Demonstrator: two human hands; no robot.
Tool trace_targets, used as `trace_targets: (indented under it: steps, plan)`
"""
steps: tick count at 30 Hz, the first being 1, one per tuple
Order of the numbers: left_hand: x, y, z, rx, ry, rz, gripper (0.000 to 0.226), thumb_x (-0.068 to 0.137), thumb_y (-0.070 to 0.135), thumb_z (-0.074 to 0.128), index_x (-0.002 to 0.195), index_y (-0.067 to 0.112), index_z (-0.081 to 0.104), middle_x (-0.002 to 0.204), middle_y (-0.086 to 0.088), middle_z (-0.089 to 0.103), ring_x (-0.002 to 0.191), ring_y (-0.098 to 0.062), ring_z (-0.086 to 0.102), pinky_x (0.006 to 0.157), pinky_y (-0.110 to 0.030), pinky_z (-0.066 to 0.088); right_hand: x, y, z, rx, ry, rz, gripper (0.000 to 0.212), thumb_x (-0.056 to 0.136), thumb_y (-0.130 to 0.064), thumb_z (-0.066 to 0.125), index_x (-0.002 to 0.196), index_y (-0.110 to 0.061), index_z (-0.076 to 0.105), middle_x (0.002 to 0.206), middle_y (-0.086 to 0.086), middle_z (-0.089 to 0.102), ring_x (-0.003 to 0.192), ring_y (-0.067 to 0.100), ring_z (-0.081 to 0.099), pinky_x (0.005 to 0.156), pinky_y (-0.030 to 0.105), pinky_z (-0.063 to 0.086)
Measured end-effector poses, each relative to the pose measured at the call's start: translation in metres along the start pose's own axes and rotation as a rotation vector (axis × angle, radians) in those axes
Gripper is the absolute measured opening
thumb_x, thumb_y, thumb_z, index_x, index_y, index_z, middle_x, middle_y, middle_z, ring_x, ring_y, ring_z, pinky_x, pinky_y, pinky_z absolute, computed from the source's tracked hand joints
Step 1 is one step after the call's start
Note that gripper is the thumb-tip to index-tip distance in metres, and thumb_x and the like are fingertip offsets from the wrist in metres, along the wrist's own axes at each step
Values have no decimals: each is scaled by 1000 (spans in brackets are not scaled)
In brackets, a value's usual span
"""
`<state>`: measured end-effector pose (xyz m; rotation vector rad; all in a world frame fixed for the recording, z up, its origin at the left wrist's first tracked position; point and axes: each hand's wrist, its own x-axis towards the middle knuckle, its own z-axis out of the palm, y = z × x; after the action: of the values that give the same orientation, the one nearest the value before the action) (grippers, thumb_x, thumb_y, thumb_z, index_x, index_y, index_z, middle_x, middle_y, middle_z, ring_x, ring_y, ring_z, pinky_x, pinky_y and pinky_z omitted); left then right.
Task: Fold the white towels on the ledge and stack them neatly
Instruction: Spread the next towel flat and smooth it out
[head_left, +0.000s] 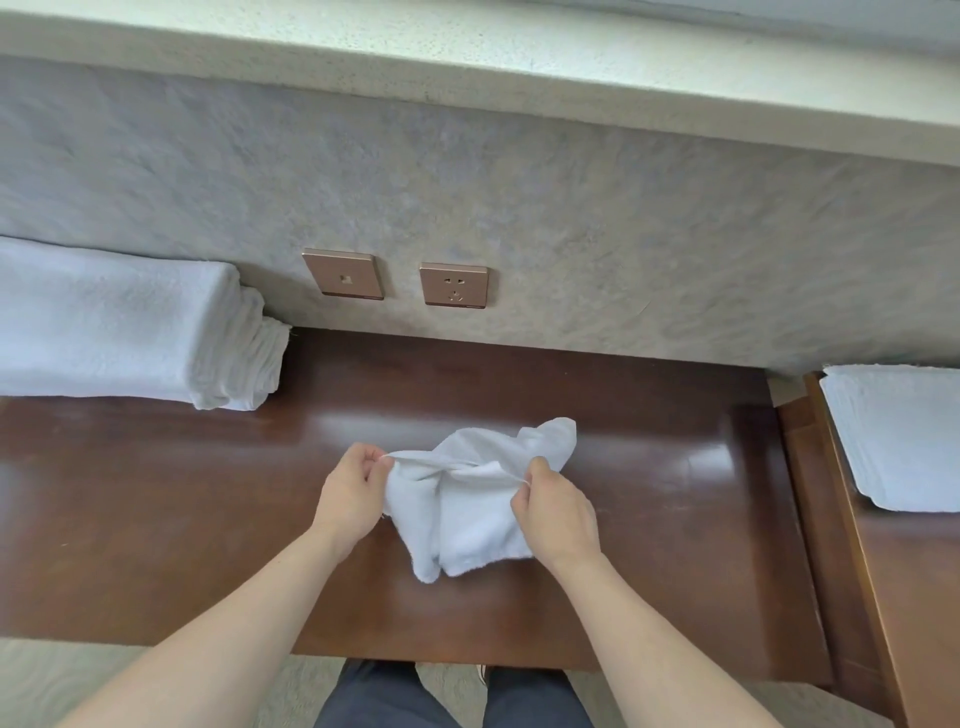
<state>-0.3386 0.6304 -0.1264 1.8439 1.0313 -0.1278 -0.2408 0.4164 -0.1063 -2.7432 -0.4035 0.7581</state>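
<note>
A person is standing at the front edge of the wooden desk (156, 493), holding a small crumpled white towel (467, 509) just above its middle. The left hand (350, 499) is pinching the towel's left corner while the right hand (558, 512) is gripping its right side. A thick pile of white towels (119, 327) is lying at the desk's back left corner. On a lower surface beyond the right edge, a flat folded stack (904, 436) is sitting. Two wall sockets (400, 283) are showing behind.

I see my left hand (349, 493) and right hand (558, 512) bare, no rings or watch showing, both forearms uncovered with no sleeves, and dark grey trousers (452, 696) on my legs below.
</note>
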Motion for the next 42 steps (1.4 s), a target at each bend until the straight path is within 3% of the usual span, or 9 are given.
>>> trace_targets:
  steps: [6,15,20,24,28,34,37,42]
  plan:
    - [3,-12,-25,39,37,46,12,97,28,63,87,22,66,71,5,60,71,-12,54,63,-24,40,5,38,-13,-44,23,123,7,99,-19,41,97,-13,42,89,4,61,89,36,62,66,37,37]
    - [14,-35,-63,-10,275,-62,11,96,30,64,94,22,70,95,1,72,96,-24,63,80,-35,43,17,81,-34,-94,154,321,10,100,-18,40,98,-8,42,101,18,65,95,41,62,70,38,38]
    - [21,-47,-89,28,474,-177,18,99,32,56,105,21,69,113,-6,69,109,-31,60,84,-39,43,19,75,-30,-82,209,358,9,100,-16,39,95,-8,39,100,19,65,94,42,63,69,39,37]
    - [26,-48,-92,121,499,-195,18,101,34,53,108,23,64,118,-8,68,110,-37,59,90,-48,46,22,55,-17,-60,225,334,8,102,-14,37,94,-11,37,103,17,65,95,41,64,69,39,38]
    - [26,-42,-58,383,352,150,30,95,28,67,123,18,64,121,-6,68,117,-35,59,98,-50,41,17,37,0,48,231,288,9,103,-16,38,108,-10,43,113,15,60,100,42,62,72,41,40]
    - [2,-2,39,477,-241,611,39,93,37,67,130,25,64,147,1,54,135,-22,50,113,-30,32,-5,31,37,249,267,255,44,97,-8,51,138,-16,40,140,8,39,112,36,54,81,42,47]
    - [-6,26,87,627,-473,698,58,97,41,61,150,29,41,163,8,28,149,-14,26,120,-25,17,-20,37,55,388,292,397,56,96,-6,54,146,-18,32,145,7,34,113,34,54,82,38,45]
    - [-1,54,145,955,-569,719,86,97,51,57,161,26,5,168,4,8,153,-19,10,122,-33,15,-30,47,73,607,257,554,58,98,-7,54,147,-21,28,147,7,37,114,31,59,84,38,49]
